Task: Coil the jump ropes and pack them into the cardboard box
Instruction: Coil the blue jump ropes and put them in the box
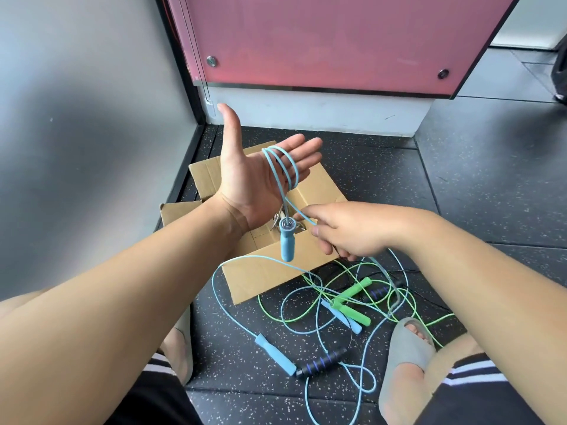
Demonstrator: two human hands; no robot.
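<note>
Head camera: left hand (254, 176) spread flat, blue jump rope (287, 240) looped round its fingers. Right hand (352, 231), at four o'clock, pinches that rope above the cardboard box (260, 271).

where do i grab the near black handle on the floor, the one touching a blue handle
Take the black handle round its ribbed middle, coming from above with fingers across its length. It lies flat on the floor. Its lower-left end meets the blue handle and its cord leaves the upper-right end, so the middle is freest.
</note>
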